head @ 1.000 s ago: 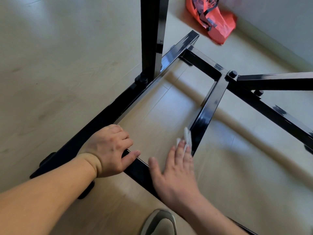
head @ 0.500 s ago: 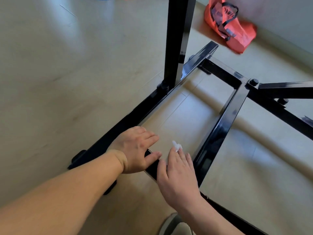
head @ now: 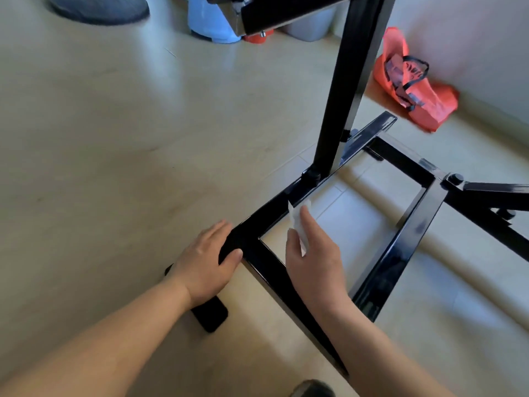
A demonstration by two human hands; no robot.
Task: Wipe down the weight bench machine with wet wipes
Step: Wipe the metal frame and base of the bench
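Note:
The weight bench's black metal base frame [head: 400,253] lies on the pale floor, and a black upright post [head: 340,96] rises from its left rail. My left hand [head: 206,262] grips the near left corner of the frame, fingers over the bar and thumb hooked round its inner side. To its right, my right hand [head: 315,259] pinches a white wet wipe [head: 294,217] between thumb and fingers. The wipe's tip is at the inner edge of the left rail, just below the post's foot.
An orange bag [head: 412,90] lies by the wall at the back right. A blue object [head: 211,21] and a grey bin [head: 309,27] stand at the back. A black foot pad [head: 210,313] sits under the near corner. A shoe tip [head: 312,389] shows at the bottom edge.
My right hand has carried the wipe leftward, from the inner cross rail to the left rail near the post. My left hand has stayed on the corner. The view has tilted upward.

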